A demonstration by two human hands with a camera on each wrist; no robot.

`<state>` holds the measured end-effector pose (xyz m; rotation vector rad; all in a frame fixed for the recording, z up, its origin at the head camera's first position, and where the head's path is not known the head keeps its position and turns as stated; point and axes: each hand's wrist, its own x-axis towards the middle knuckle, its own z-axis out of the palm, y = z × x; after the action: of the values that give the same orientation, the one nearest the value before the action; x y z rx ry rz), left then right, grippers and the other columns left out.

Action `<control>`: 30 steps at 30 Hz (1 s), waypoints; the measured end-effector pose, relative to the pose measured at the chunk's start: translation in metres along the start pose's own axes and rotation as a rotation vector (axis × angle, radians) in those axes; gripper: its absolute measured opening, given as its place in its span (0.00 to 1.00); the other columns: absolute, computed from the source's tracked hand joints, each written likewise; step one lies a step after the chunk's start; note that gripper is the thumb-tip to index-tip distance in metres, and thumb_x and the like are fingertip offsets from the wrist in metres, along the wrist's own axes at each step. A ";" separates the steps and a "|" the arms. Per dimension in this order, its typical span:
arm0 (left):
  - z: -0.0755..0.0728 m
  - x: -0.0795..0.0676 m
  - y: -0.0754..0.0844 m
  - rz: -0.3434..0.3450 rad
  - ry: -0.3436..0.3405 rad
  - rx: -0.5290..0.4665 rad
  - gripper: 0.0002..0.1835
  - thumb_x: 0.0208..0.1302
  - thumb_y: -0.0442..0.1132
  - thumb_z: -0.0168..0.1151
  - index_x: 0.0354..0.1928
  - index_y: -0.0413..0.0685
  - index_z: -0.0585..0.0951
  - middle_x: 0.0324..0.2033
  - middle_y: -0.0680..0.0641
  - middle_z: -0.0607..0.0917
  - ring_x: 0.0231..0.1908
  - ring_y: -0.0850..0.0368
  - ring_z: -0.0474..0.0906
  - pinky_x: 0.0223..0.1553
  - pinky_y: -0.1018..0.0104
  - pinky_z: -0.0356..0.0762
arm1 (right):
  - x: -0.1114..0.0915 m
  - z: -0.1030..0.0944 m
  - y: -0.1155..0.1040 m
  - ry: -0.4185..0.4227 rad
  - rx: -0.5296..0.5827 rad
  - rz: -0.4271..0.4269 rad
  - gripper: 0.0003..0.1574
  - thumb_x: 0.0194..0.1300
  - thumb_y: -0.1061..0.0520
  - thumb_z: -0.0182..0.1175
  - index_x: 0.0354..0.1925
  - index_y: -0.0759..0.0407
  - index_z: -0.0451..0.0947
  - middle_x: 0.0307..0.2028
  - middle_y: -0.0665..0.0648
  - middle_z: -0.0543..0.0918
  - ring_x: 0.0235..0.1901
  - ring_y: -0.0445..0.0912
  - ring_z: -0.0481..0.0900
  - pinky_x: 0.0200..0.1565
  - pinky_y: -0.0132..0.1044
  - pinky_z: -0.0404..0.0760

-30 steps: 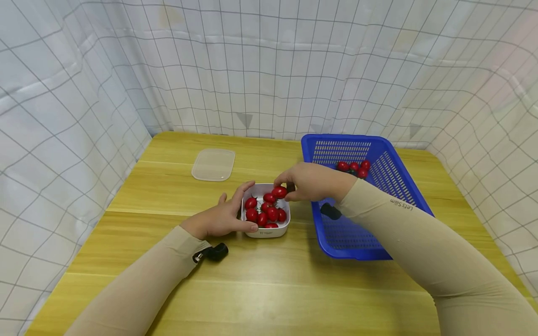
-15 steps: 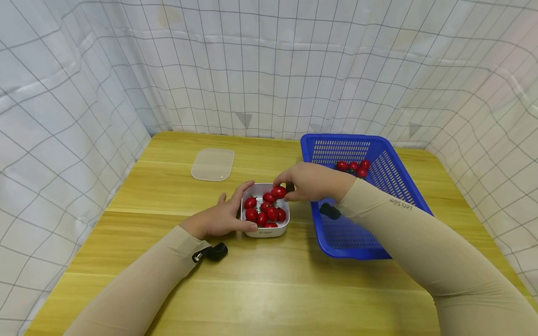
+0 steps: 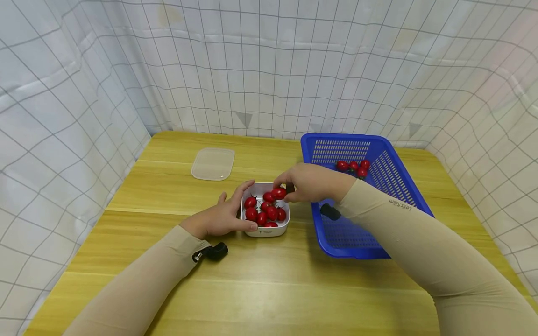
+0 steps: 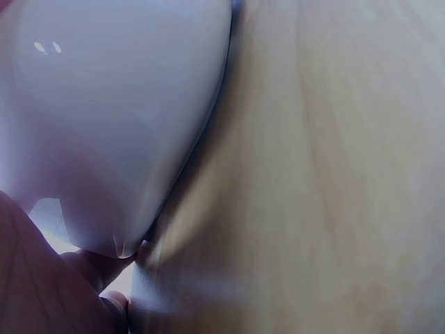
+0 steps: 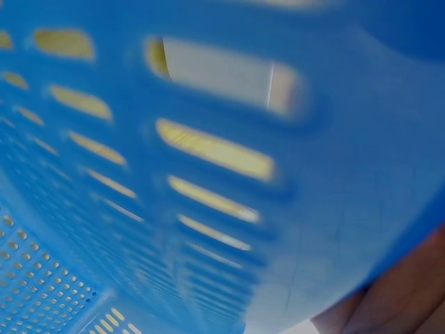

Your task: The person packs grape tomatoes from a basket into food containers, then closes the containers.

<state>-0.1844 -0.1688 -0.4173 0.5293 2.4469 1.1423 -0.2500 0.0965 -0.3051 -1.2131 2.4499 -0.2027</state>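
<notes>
A small white square container (image 3: 269, 232) holds several red cherry tomatoes (image 3: 272, 213) with green stems. My left hand (image 3: 220, 218) grips its left side, thumb along the front corner and index finger at the back corner. Its glossy wall (image 4: 111, 104) fills the upper left of the left wrist view. Over the container's back right corner, my right hand (image 3: 314, 182) pinches a cherry tomato (image 3: 278, 193) between thumb and fingers. That tomato overlaps the others in the head view. The right wrist view has only part of my right hand (image 5: 396, 296), with the tomato hidden there.
A blue slotted basket (image 3: 321, 233) stands on the right beneath my right forearm, with several cherry tomatoes (image 3: 353, 166) at its far end. A translucent lid (image 3: 213, 164) lies at the back left of the wooden table (image 3: 252, 289). White gridded curtain (image 3: 269, 70) surrounds the table.
Almost nothing moves. My right hand keeps its pinch on the cherry tomato over the container corner, and the tomato sits a touch lower. The left hand stays in place.
</notes>
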 end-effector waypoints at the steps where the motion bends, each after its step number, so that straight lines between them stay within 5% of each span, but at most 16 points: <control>1: 0.000 0.000 0.000 0.000 0.000 0.000 0.62 0.62 0.61 0.72 0.84 0.65 0.37 0.84 0.42 0.52 0.82 0.27 0.34 0.77 0.28 0.17 | 0.000 0.000 0.000 0.000 0.001 0.000 0.23 0.72 0.54 0.69 0.63 0.52 0.83 0.42 0.48 0.89 0.40 0.42 0.84 0.49 0.39 0.86; 10: 0.000 0.000 -0.002 0.002 0.000 -0.001 0.63 0.62 0.61 0.72 0.84 0.66 0.37 0.84 0.42 0.52 0.83 0.29 0.37 0.77 0.29 0.17 | 0.001 0.001 0.000 -0.006 0.005 0.013 0.23 0.72 0.54 0.69 0.63 0.51 0.83 0.43 0.48 0.89 0.41 0.41 0.84 0.50 0.40 0.86; 18: 0.000 0.000 -0.001 -0.002 -0.005 0.001 0.63 0.62 0.62 0.71 0.84 0.66 0.36 0.84 0.41 0.51 0.82 0.27 0.29 0.76 0.26 0.18 | 0.002 0.000 0.000 -0.011 0.001 0.013 0.24 0.72 0.54 0.69 0.64 0.51 0.82 0.43 0.48 0.89 0.41 0.41 0.84 0.51 0.39 0.86; 30: -0.001 0.000 -0.001 0.016 -0.003 -0.003 0.63 0.61 0.61 0.72 0.85 0.64 0.37 0.83 0.42 0.52 0.83 0.33 0.44 0.77 0.32 0.15 | 0.001 -0.004 -0.003 -0.003 0.002 0.012 0.23 0.72 0.54 0.69 0.63 0.51 0.83 0.43 0.48 0.89 0.41 0.41 0.84 0.51 0.39 0.86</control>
<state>-0.1856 -0.1699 -0.4175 0.5503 2.4423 1.1499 -0.2498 0.0935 -0.3007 -1.1967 2.4529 -0.1991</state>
